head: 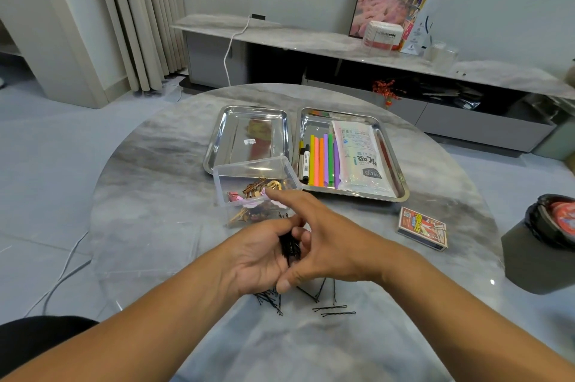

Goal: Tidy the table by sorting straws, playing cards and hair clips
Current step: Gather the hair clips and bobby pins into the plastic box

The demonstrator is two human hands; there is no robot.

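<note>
Head-camera view of a half-sorted round table: a bundle of black hairpins is held in the cupped left hand, while the right hand is laid over it, index finger extended, thumb touching the bundle. More loose black pins are left scattered at 6 o'clock. Mixed hair clips are already gathered in the clear box near centre. Coloured straws and a packet are laid in the right steel tray at 1 o'clock; the left tray at 12 is seen bare. The card box at 3 o'clock is judged not yet put away.
</note>
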